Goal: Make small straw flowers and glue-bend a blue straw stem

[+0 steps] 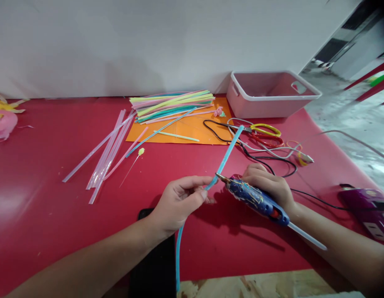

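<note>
My left hand [178, 203] pinches a long blue straw [227, 155] near its middle, over the red table [55, 165]. The straw runs from near the scissors down past the table's front edge. My right hand [268, 184] grips a blue hot glue gun [257, 200] with a clear glue stick poking out of its back. The gun's metal nozzle touches the straw just right of my left fingers.
A pile of coloured straws [171, 105] lies on an orange sheet [192, 130]. Clear strips [108, 153] lie to the left, yellow and red scissors [263, 134] and cables to the right. A white tub [269, 93] stands behind, a purple power strip [367, 207] at right, a black phone [154, 265] under my left arm.
</note>
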{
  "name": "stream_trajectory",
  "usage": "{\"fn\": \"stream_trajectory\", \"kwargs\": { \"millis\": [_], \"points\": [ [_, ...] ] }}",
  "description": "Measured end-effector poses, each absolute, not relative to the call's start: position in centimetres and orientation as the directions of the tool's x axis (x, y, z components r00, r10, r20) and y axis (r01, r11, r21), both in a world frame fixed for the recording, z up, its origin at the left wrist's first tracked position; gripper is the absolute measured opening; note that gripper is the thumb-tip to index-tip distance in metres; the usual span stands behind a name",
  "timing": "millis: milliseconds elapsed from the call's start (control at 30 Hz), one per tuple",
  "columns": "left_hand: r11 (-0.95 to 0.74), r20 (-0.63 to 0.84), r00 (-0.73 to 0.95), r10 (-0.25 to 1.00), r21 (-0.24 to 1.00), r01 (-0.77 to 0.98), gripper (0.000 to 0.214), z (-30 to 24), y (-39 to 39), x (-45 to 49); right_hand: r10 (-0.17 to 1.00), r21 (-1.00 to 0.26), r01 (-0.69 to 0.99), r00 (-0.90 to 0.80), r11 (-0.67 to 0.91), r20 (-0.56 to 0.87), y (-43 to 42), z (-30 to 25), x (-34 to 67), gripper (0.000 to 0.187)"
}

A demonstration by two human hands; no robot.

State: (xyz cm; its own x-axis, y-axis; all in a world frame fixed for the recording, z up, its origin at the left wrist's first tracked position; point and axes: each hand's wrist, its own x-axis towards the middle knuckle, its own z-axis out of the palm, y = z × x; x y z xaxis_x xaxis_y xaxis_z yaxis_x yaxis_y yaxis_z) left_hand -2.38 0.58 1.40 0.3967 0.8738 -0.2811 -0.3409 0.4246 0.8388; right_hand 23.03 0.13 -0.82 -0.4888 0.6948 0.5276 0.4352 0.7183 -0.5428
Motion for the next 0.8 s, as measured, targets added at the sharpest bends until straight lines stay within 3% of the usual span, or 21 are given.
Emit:
{"fn": "stream_trajectory", "kwargs": {
  "millis": [800],
  "points": [
    [0.414,-0.143,0.537,0.832,0.804,-0.427,0.044,0.6,0.3,-2.7,0.718,-0.514,0.503,-0.451,0.695,0.529,0.0,-0.5,23.0,0.010]
  ]
}}
